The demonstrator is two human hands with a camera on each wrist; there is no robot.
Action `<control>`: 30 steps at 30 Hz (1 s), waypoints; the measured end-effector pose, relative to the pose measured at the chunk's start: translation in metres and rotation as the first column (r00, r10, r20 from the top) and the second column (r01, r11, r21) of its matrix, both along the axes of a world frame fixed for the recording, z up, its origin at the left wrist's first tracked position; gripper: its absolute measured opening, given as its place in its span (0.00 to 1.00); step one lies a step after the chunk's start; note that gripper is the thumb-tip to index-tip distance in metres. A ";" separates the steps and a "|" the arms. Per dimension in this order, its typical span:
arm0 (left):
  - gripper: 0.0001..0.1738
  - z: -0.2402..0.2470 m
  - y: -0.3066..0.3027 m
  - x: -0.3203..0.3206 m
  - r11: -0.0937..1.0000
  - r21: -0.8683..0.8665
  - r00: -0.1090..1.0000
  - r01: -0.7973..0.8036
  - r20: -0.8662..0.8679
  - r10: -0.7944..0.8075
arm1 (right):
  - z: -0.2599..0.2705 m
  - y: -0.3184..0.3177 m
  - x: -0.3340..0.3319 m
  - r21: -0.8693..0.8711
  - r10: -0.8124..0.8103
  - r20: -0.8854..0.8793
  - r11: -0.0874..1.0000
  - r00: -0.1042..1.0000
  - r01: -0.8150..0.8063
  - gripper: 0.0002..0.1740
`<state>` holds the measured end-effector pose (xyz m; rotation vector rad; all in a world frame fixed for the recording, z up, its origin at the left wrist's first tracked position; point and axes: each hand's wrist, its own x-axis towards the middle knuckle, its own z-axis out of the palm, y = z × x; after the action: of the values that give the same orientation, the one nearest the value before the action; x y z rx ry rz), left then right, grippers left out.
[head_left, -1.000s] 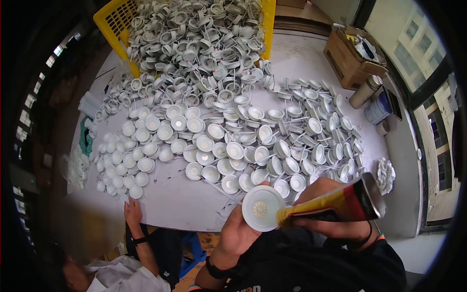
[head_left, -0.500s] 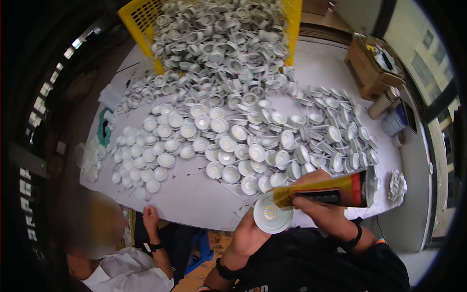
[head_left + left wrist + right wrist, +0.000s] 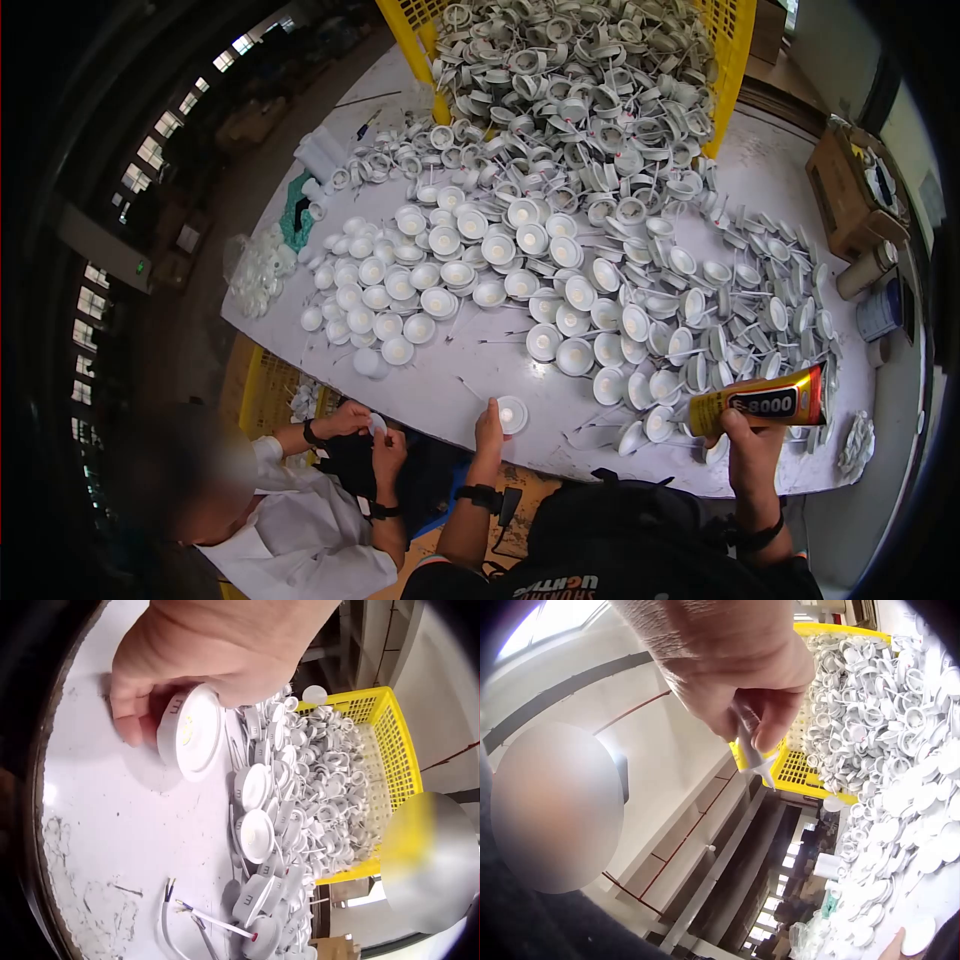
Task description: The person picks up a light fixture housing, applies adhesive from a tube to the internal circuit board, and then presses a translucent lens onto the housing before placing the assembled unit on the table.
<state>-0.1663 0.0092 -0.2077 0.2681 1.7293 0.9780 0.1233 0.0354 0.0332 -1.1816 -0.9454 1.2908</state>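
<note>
The pale table (image 3: 440, 410) bears a yellow basket (image 3: 735, 80) spilling a heap of white fittings (image 3: 580, 90), with further fittings spread before it; a seated person in a white shirt (image 3: 300, 530) works alongside. The right hand (image 3: 752, 455) grasps a yellow tube (image 3: 757, 400) marked 8000, thumb and fingers closed about it, its nozzle (image 3: 761, 769) well apart from the left hand's work. The left hand (image 3: 488, 430) grips a single round fitting (image 3: 512, 415) by its side, at the table's near edge; whether it touches the surface cannot be told. The step in hand is judged to be the placing or taking up of this fitting, with the tube held aside. The next move probably calls for a level fitting, a clean release if it is being set down, and the nozzle clear of its face.
</note>
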 end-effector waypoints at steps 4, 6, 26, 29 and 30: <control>0.28 -0.019 0.000 -0.020 0.975 -0.155 0.796 0.159 -0.564 -0.220 | -0.007 0.003 -0.004 -0.019 -0.042 0.018 0.999 0.999 0.042 0.16; 0.26 -0.021 0.004 -0.033 0.952 -0.202 0.459 0.229 -0.840 -0.289 | -0.010 0.008 -0.006 -0.019 -0.064 0.019 0.998 0.998 0.065 0.18; 0.18 -0.033 0.163 -0.151 0.967 0.021 0.660 -0.254 -0.727 0.189 | -0.025 0.041 -0.014 -0.080 -0.145 0.085 0.985 0.986 0.151 0.18; 0.17 -0.055 0.160 -0.168 0.964 0.108 0.644 -0.244 -0.725 0.244 | -0.024 0.038 -0.012 -0.077 -0.139 0.089 0.986 0.986 0.146 0.17; 0.17 -0.042 0.159 -0.161 0.963 0.113 0.645 -0.243 -0.723 0.248 | -0.022 0.037 -0.011 -0.078 -0.133 0.070 0.987 0.989 0.139 0.17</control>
<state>-0.3271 0.1679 -0.2495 0.4894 2.5632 1.1621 0.1120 0.0722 0.0113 -1.3356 -0.8490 1.1980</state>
